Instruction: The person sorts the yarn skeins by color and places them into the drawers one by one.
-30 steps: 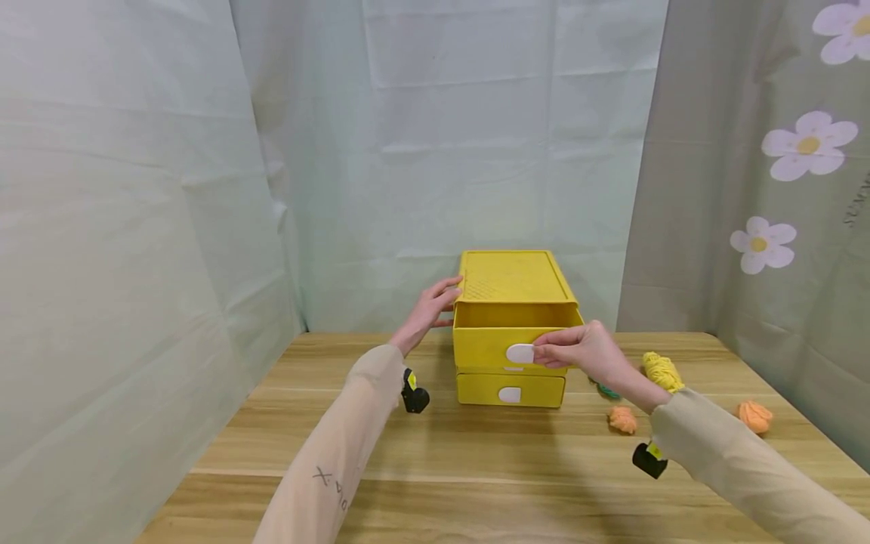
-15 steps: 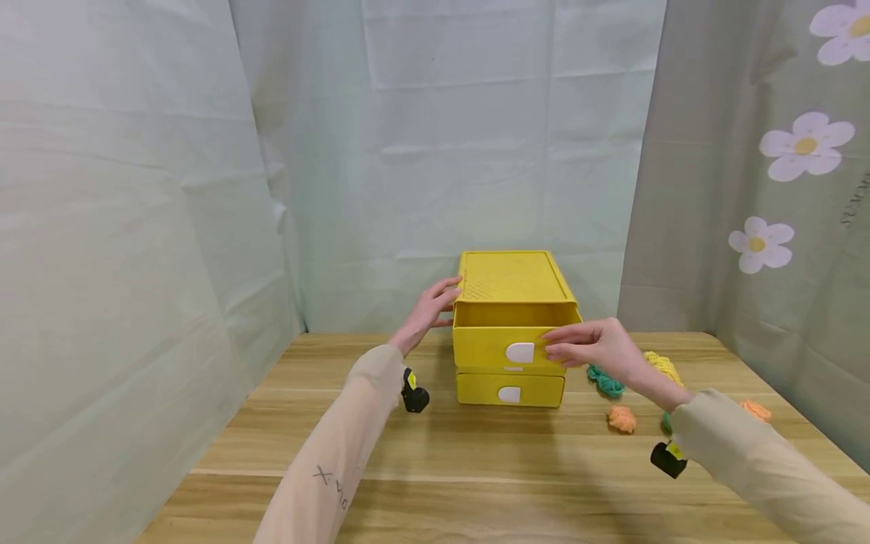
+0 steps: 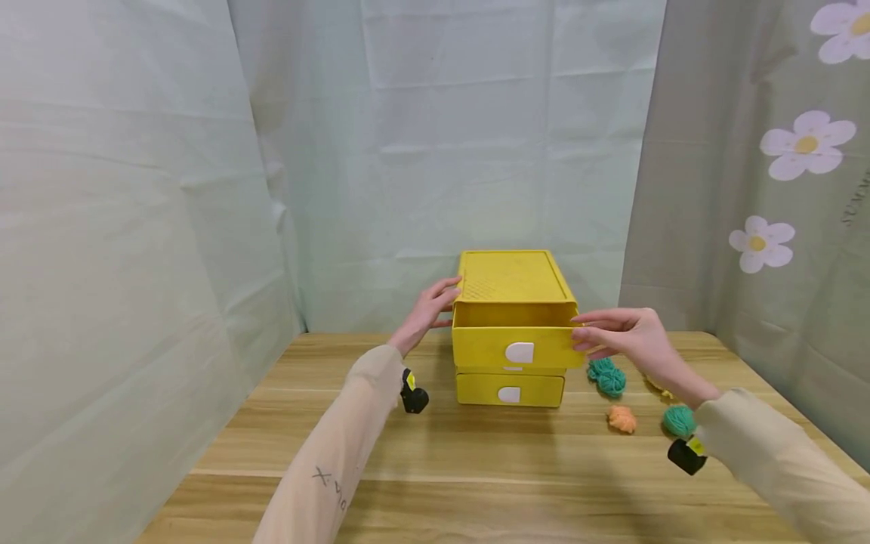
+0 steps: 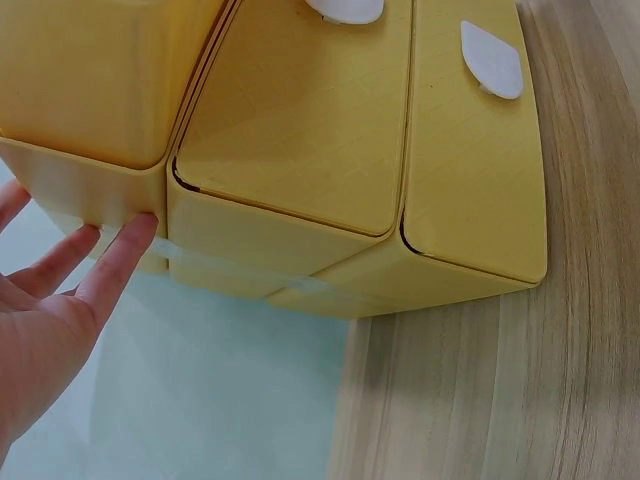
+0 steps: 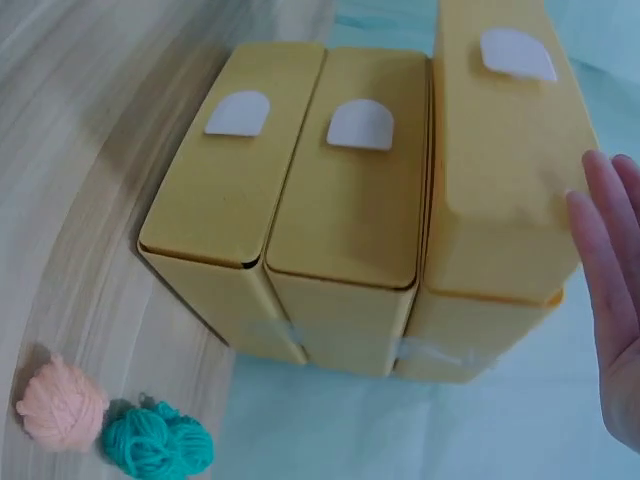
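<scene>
Fingers (image 4: 120, 265) look straight-ish: left hand (image 3: 428, 311) touches the cabinet (image 3: 515, 276), right hand (image 3: 630, 340) sits by the top drawer (image 3: 484, 347) (contact's hard to tell), wrist (image 3: 692, 387) partly hiding yellow yarn (image 3: 661, 389).

The yellow drawer unit (image 3: 513, 273) looked to me like smooth, low-sheen plastic, its top partly textured; the table (image 3: 476, 476) was smooth, grained wood, the teal ball (image 3: 612, 382) rough yarn, the curtain (image 3: 462, 151) creased cloth.

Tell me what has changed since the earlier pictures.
The right hand let go of the white handle on the top drawer and moved right, to the drawer's right edge, uncovering more green yarn. The left hand stayed against the left side of the yellow box, and the drawer stayed pulled out.
</scene>
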### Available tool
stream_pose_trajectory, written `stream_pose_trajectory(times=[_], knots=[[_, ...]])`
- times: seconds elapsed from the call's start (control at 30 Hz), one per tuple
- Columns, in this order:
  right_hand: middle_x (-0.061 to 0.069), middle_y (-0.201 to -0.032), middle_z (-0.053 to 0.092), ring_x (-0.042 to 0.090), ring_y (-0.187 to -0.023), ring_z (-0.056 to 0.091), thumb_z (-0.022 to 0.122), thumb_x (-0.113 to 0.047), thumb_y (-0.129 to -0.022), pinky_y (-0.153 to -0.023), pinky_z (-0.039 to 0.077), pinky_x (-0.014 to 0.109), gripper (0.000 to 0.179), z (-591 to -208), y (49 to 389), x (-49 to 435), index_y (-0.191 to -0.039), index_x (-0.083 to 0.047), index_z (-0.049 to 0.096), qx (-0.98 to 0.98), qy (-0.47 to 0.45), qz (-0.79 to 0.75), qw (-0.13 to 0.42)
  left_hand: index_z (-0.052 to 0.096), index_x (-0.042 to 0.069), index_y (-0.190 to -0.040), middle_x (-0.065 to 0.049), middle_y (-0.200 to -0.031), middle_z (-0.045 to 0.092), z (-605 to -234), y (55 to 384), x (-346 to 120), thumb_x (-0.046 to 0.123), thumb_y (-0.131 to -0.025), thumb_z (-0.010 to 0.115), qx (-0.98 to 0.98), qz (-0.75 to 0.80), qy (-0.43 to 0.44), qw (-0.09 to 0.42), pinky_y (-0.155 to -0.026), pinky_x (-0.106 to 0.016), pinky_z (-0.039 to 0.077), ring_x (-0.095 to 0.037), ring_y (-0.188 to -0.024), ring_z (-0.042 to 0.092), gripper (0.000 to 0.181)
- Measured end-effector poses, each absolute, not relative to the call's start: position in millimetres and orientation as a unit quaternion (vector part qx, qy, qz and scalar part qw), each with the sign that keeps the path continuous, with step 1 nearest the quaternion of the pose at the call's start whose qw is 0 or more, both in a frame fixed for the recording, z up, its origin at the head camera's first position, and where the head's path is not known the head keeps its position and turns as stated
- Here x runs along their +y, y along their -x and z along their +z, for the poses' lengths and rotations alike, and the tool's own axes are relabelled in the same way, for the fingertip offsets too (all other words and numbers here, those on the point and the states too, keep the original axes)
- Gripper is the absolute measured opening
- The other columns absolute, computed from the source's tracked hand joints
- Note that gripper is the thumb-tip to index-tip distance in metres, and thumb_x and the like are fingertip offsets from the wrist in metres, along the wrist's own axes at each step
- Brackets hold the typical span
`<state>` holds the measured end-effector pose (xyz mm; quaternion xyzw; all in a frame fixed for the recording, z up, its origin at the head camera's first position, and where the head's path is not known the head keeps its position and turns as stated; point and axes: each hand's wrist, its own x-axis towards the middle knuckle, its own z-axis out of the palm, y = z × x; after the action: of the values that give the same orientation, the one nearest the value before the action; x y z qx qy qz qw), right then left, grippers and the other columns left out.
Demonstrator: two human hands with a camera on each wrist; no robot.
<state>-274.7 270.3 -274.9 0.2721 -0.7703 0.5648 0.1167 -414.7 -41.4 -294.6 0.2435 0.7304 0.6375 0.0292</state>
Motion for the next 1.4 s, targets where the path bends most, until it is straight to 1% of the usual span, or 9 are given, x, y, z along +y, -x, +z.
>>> stream_pose_trajectory(times=[0.3,0.57,0.73,0.83,0.97,1.03,1.13,1.23,1.4], knots=[[0.019,-0.094,0.064,0.031,-0.078,0.063,0.057,-0.005,-0.089,-0.063,0.049,0.044,0.024,-273,276,291,-0.111,0.004,0.062,-0.748,-0.256,0.595,0.145,0.041,0.016,-0.137,-0.011,-0.133,0.039,-295,415,-41,0.028,-0.095,0.047,0.728,0.641,-0.242,0.031,-0.082,-0.045,0.043,-0.032,-0.108,0.048,0.043],[0.012,-0.097,0.065,0.025,-0.083,0.063,0.061,-0.007,-0.087,-0.066,0.05,0.035,0.031,-281,279,307,-0.116,0.002,0.059,-0.75,-0.199,0.606,0.175,0.042,0.018,-0.136,-0.01,-0.134,0.039,-297,414,-41,0.029,-0.095,0.048,0.727,0.644,-0.234,0.039,-0.084,-0.047,0.042,-0.032,-0.109,0.047,0.043],[0.004,-0.099,0.066,0.021,-0.087,0.063,0.063,-0.014,-0.087,-0.068,0.05,0.031,0.037,-291,282,322,-0.118,0.005,0.056,-0.775,-0.154,0.581,0.193,0.041,0.017,-0.137,-0.011,-0.135,0.038,-296,414,-41,0.029,-0.095,0.048,0.727,0.644,-0.234,0.042,-0.083,-0.047,0.042,-0.032,-0.11,0.046,0.045],[0.0,-0.099,0.066,0.016,-0.087,0.062,0.063,-0.021,-0.086,-0.068,0.05,0.028,0.039,-296,285,332,-0.117,0.003,0.057,-0.791,-0.13,0.56,0.207,0.04,0.015,-0.138,-0.012,-0.135,0.037,-295,414,-41,0.028,-0.095,0.047,0.725,0.646,-0.237,0.039,-0.083,-0.047,0.042,-0.035,-0.11,0.045,0.045],[-0.003,-0.099,0.065,0.009,-0.085,0.062,0.062,-0.019,-0.087,-0.068,0.049,0.024,0.038,-305,288,345,-0.12,-0.002,0.057,-0.791,-0.123,0.559,0.215,0.04,0.015,-0.137,-0.012,-0.134,0.037,-295,415,-41,0.028,-0.095,0.048,0.723,0.648,-0.236,0.039,-0.084,-0.049,0.041,-0.035,-0.11,0.044,0.045],[-0.007,-0.098,0.064,0.007,-0.083,0.062,0.063,-0.018,-0.087,-0.067,0.048,0.021,0.039,-310,289,351,-0.123,-0.004,0.056,-0.79,-0.111,0.563,0.215,0.041,0.016,-0.137,-0.011,-0.134,0.038,-296,415,-41,0.029,-0.095,0.048,0.725,0.647,-0.233,0.04,-0.085,-0.049,0.041,-0.034,-0.11,0.045,0.044],[-0.016,-0.096,0.062,0.002,-0.08,0.06,0.064,-0.022,-0.086,-0.067,0.047,0.017,0.046,-318,290,358,-0.127,-0.006,0.052,-0.797,-0.073,0.562,0.211,0.042,0.018,-0.136,-0.01,-0.134,0.038,-297,415,-40,0.03,-0.095,0.048,0.729,0.644,-0.231,0.035,-0.084,-0.048,0.041,-0.032,-0.109,0.047,0.044],[-0.021,-0.094,0.058,-0.001,-0.079,0.059,0.064,-0.027,-0.085,-0.067,0.044,0.013,0.054,-325,291,364,-0.131,-0.004,0.048,-0.807,-0.038,0.552,0.208,0.043,0.019,-0.136,-0.01,-0.133,0.039,-298,415,-40,0.03,-0.095,0.048,0.729,0.644,-0.231,0.028,-0.082,-0.045,0.043,-0.032,-0.108,0.048,0.043],[-0.023,-0.092,0.056,-0.006,-0.077,0.056,0.065,-0.032,-0.084,-0.065,0.044,0.012,0.061,-335,293,373,-0.132,0.002,0.045,-0.817,-0.004,0.536,0.212,0.043,0.018,-0.136,-0.01,-0.132,0.04,-298,416,-39,0.03,-0.094,0.049,0.726,0.648,-0.23,0.026,-0.082,-0.044,0.044,-0.032,-0.107,0.048,0.044]])
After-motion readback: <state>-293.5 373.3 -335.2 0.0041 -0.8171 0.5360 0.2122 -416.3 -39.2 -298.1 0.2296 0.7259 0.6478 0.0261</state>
